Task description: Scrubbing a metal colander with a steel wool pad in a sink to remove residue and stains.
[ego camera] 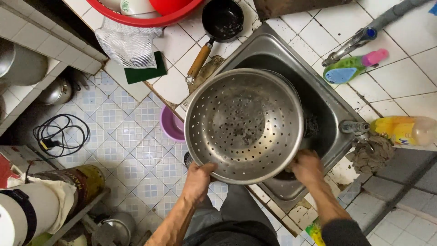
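Observation:
A large steel colander [243, 125] with many holes is held over a steel sink [273, 48], its open side facing up at me. My left hand [199, 180] grips its near rim at the lower left. My right hand [307, 166] is at the rim's lower right, fingers curled against the outside of the bowl; what it holds beneath is hidden. Some dark residue shows on the colander's inner bottom.
A small black pan [222, 20] with a wooden handle lies on the tiled counter. A red basin [145, 20], white mesh cloth [127, 43] and green scouring pad [145, 72] lie at the back left. A faucet [353, 43], brush [355, 67] and yellow bottle [403, 130] stand right. A purple bowl [170, 125] sits below.

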